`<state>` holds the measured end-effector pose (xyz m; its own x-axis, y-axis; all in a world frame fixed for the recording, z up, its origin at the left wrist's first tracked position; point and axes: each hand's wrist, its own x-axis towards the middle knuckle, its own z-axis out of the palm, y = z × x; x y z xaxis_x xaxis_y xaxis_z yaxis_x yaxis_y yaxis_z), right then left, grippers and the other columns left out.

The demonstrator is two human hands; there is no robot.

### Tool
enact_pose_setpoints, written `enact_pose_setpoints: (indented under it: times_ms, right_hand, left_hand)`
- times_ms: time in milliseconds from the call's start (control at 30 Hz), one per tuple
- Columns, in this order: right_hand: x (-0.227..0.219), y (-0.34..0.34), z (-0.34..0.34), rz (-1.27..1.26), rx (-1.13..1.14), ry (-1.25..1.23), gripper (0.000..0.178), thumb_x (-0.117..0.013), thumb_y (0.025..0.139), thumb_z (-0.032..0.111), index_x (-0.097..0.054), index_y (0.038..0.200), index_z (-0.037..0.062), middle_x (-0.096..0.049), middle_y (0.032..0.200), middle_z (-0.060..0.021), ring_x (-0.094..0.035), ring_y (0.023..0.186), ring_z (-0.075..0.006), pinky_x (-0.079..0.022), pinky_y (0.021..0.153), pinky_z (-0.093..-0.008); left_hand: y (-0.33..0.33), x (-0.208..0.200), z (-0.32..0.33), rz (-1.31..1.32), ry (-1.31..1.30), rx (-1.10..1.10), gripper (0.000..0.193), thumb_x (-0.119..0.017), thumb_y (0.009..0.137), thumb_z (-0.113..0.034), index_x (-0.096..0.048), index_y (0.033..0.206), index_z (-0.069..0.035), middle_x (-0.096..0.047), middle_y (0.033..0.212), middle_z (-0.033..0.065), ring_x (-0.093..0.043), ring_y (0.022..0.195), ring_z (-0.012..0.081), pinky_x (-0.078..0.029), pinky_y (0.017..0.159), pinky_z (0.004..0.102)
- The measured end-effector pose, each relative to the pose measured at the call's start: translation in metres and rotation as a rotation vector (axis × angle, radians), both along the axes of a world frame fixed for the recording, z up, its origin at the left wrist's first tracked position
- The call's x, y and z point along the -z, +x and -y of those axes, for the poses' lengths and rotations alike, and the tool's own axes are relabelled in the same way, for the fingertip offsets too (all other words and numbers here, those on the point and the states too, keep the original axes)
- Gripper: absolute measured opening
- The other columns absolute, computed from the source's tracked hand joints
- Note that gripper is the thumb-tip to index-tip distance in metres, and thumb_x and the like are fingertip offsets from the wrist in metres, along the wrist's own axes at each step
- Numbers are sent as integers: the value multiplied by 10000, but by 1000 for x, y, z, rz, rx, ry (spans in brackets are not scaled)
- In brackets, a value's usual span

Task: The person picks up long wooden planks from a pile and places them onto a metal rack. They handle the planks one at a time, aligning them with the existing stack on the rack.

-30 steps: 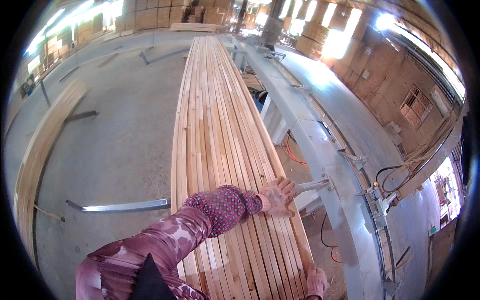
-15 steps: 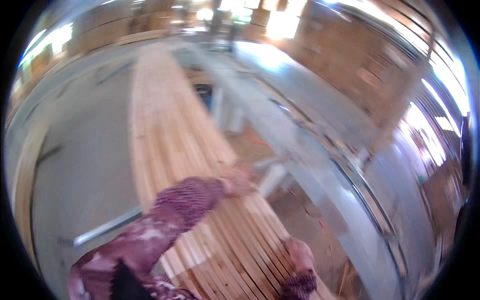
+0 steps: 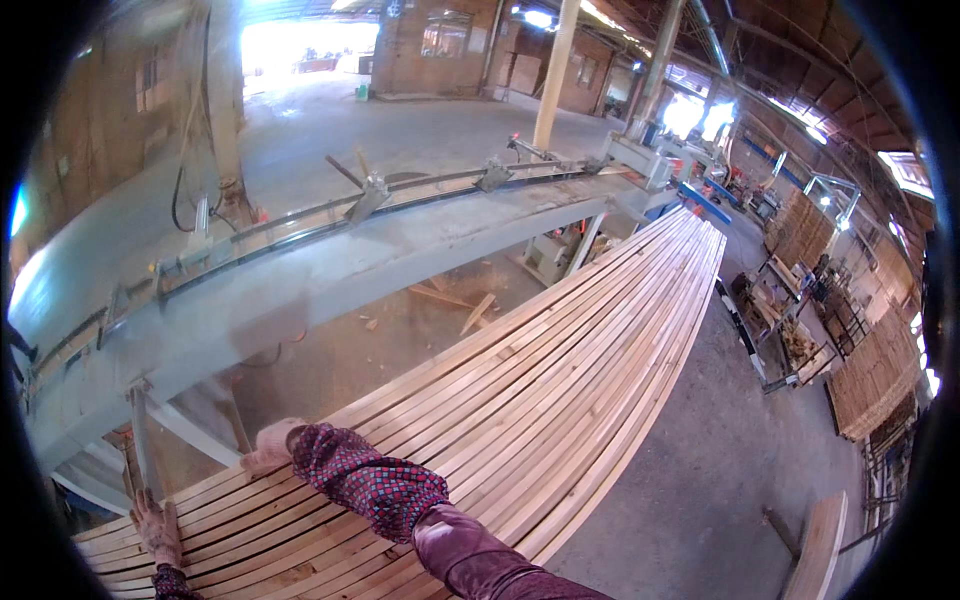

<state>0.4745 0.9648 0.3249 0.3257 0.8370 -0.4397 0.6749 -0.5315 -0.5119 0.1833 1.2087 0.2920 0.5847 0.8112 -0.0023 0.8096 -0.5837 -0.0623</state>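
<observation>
A wide layer of long pale wooden strips (image 3: 560,370) lies side by side, running from the lower left to the far right. Low at the left, my left hand (image 3: 155,528) rests at the outer edge of the strips with its fingers stretched and apart. My right hand (image 3: 272,448) is farther along that same edge, its fingers bent over the outermost strip; the fingertips are hidden behind it. A checked cuff and a maroon sleeve (image 3: 470,550) cover my right arm, which crosses over the strips from below.
A long grey machine beam (image 3: 330,265) with clamps along its rail runs beside the strips. Wood offcuts (image 3: 478,312) lie on the floor under it. Racks with timber (image 3: 800,345) stand at the right, and a board (image 3: 820,545) lies lower right. Posts rise beyond the beam.
The view has swung far round, so the beam is now at the left and the strips run off to the right. Both hands are still at the strips, now along the outer edge beside the beam.
</observation>
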Motion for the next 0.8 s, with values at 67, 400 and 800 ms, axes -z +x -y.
enact_pose_setpoints:
  times_ms: [67, 400, 800]
  right_hand:
    - [-6, 11, -6, 2, -2, 18, 764, -475, 860, 685, -692, 1208, 40, -666, 1247, -193, -626, 1177, -360, -476, 1005, -435]
    - [0, 11, -19, 37, -6, -2, 750, -478, 869, 679, -711, 1161, 29, -694, 1168, -203, -657, 1114, -354, -493, 962, -433]
    - [22, 18, -38, 90, 26, -124, 772, -453, 889, 718, -700, 1192, 53, -711, 1161, -147, -659, 1108, -379, -475, 895, -594]
  left_hand:
    - [11, -11, -2, 22, -1, 7, 667, -510, 974, -426, -393, 1492, -22, -368, 1551, 167, -289, 1458, 338, -155, 1227, 474]
    - [-11, 11, -26, 95, 67, 80, 646, -540, 972, -395, -414, 1480, -18, -393, 1530, 168, -325, 1442, 328, -161, 1235, 461]
    - [11, -12, -24, 12, -18, 14, 510, -541, 962, -436, -591, 1302, -59, -503, 1414, 133, -404, 1342, 331, -250, 1183, 467]
